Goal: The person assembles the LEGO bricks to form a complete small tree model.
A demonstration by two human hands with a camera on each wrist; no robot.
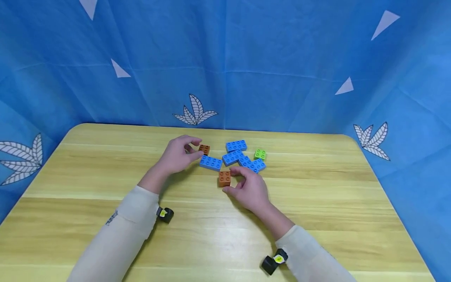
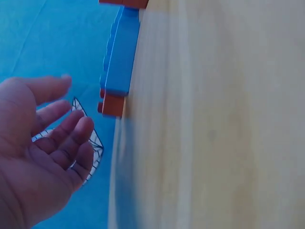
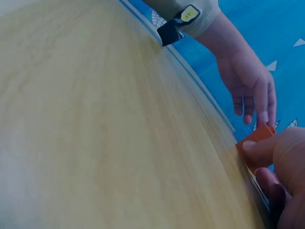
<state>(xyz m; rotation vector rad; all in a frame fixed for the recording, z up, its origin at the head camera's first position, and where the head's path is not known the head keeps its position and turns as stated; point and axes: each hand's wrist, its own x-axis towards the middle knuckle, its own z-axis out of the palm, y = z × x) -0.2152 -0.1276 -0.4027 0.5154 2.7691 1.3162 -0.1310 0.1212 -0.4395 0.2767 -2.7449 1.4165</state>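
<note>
My right hand (image 1: 249, 189) pinches a brown toy brick (image 1: 224, 179) between thumb and fingers, near the table's middle. In the right wrist view the thumb lies on that brick's side (image 3: 257, 138). My left hand (image 1: 179, 154) hovers around a second brown brick (image 1: 204, 149), thumb and forefinger apart. In the left wrist view the left hand (image 2: 47, 143) has loosely bent fingers and holds nothing; a gap shows between it and the brown brick (image 2: 113, 105). A long blue brick (image 1: 211, 163) lies between the two brown ones, just by the left thumb.
Several blue bricks (image 1: 232, 157) lie grouped right of the left hand, some touching or overlapping. A small green brick (image 1: 260, 154) sits at their right. All rest on a wooden table (image 1: 317, 188), with a blue patterned cloth (image 1: 225, 58) behind its far edge.
</note>
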